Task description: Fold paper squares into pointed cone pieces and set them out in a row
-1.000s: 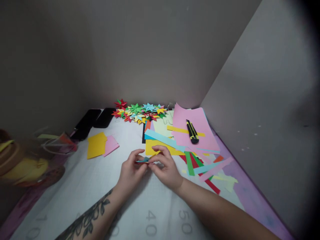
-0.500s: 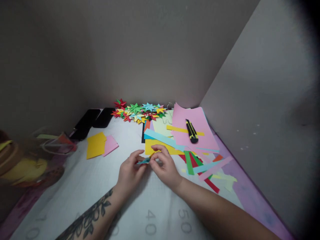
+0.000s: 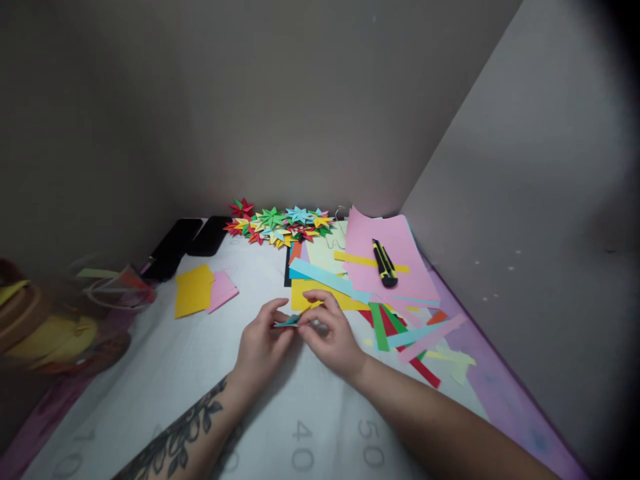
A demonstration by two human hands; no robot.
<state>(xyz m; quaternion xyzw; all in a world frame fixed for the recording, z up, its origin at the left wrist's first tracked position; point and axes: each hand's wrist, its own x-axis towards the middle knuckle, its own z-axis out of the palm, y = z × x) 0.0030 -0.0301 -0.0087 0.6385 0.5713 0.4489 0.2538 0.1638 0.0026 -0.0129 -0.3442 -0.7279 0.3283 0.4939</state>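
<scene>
Between my hands, just above the white mat, is a small folded paper piece (image 3: 287, 323), blue with a yellow part on its right side. My left hand (image 3: 263, 339) pinches its left end between thumb and fingers. With thumb and fingertips my right hand (image 3: 330, 333) grips the right end, by the yellow part. The fingers hide much of the piece, so its full shape cannot be made out. Behind my hands lies a flat yellow paper sheet (image 3: 313, 293) with a light blue strip (image 3: 325, 276) across it.
Folded paper stars (image 3: 273, 217) are heaped at the back. A utility knife (image 3: 385, 265) rests on pink sheets (image 3: 415, 267). Coloured paper strips (image 3: 415, 337) lie scattered at right. At left are yellow squares (image 3: 194, 291), pink squares (image 3: 223, 291), two black flat objects (image 3: 209, 236) and a clay-coloured pot (image 3: 27, 310).
My right thumb and fingertips have shifted slightly on the folded paper. Both hands keep hold of it in nearly the same place, and the view has moved a little.
</scene>
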